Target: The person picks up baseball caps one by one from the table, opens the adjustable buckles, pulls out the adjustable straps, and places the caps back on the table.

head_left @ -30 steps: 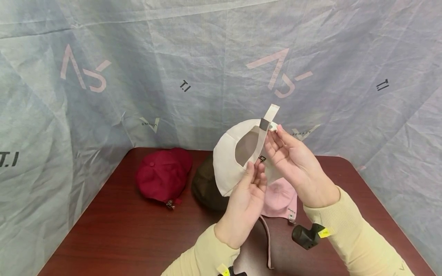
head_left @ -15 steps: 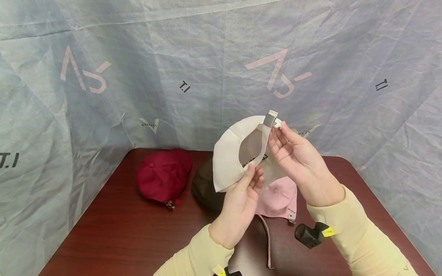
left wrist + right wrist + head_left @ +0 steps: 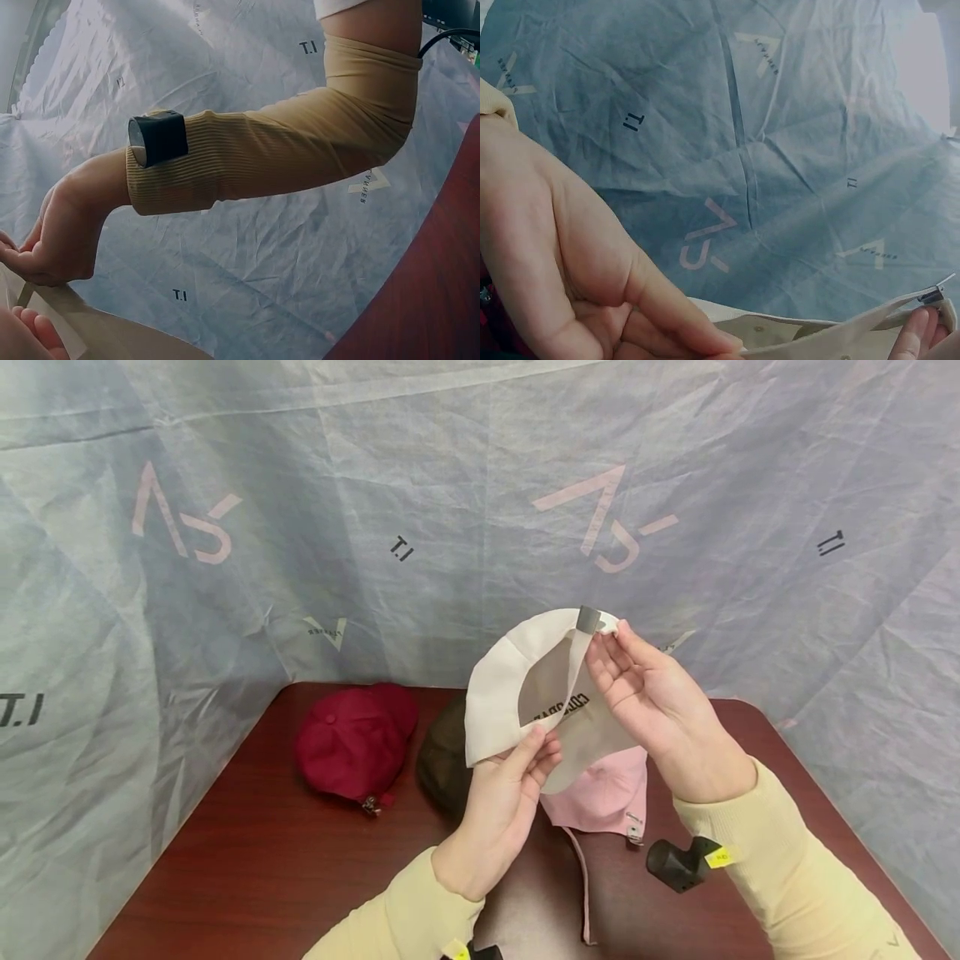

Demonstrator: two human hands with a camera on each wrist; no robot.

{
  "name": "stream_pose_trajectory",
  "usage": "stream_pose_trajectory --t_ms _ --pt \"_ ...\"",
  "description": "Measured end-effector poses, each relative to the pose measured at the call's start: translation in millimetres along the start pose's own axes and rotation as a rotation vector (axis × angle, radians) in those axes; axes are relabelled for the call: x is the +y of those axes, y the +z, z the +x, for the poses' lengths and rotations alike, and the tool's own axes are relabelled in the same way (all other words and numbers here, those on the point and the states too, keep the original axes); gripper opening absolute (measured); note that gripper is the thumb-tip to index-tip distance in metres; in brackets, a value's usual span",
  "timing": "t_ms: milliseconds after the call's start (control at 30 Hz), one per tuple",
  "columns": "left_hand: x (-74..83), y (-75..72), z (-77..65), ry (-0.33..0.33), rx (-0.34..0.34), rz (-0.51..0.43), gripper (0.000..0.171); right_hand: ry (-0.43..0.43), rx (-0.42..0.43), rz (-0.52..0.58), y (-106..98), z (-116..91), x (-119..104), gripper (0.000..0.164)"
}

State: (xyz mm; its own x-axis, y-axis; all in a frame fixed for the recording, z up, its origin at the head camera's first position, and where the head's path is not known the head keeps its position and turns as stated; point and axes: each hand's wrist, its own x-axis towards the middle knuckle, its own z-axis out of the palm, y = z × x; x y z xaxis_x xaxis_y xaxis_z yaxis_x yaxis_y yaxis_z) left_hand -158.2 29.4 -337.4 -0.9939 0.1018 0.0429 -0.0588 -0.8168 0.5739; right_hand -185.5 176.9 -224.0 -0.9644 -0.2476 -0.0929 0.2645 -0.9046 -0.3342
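Observation:
A white cap (image 3: pixel 502 668) is held up over the table, its rear opening facing me and dark lettering showing inside. My left hand (image 3: pixel 498 802) pinches its lower back edge, near the lower end of the strap (image 3: pixel 576 660), between thumb and fingers. My right hand (image 3: pixel 660 710) pinches the white end beside the metal buckle (image 3: pixel 588 619), its other fingers loosely bent. Along the bottom of the right wrist view runs the cap's edge, with the buckle (image 3: pixel 931 295) at the right.
On the dark red table (image 3: pixel 247 877) lie a red cap (image 3: pixel 352 735) at left, a dark brown cap (image 3: pixel 442 760) behind the white one, and a pink cap (image 3: pixel 603 793) with a trailing strap (image 3: pixel 583 885). A printed grey sheet (image 3: pixel 465 468) hangs behind.
The strap's loose end, which stuck out past the buckle, has drawn back out of sight. My left hand has shifted left, my right hand slightly right, and more lettering inside the cap shows.

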Motion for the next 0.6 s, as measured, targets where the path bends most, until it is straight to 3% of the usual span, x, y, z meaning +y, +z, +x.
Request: stream_pose_trajectory --t_ms 267,433,600 --pt "2.8 -9.3 -2.7 0.033 0.025 0.084 0.016 0.025 -0.027 0.030 0 0 -5 0.005" --pt "4.0 -12.9 -5.8 0.027 -0.001 0.117 0.014 0.046 -0.036 0.025 0 0 -5 0.006" --pt "12.4 -11.2 -15.0 -0.051 -0.059 0.098 0.013 0.047 -0.049 0.003 -2 1 -4 0.006"
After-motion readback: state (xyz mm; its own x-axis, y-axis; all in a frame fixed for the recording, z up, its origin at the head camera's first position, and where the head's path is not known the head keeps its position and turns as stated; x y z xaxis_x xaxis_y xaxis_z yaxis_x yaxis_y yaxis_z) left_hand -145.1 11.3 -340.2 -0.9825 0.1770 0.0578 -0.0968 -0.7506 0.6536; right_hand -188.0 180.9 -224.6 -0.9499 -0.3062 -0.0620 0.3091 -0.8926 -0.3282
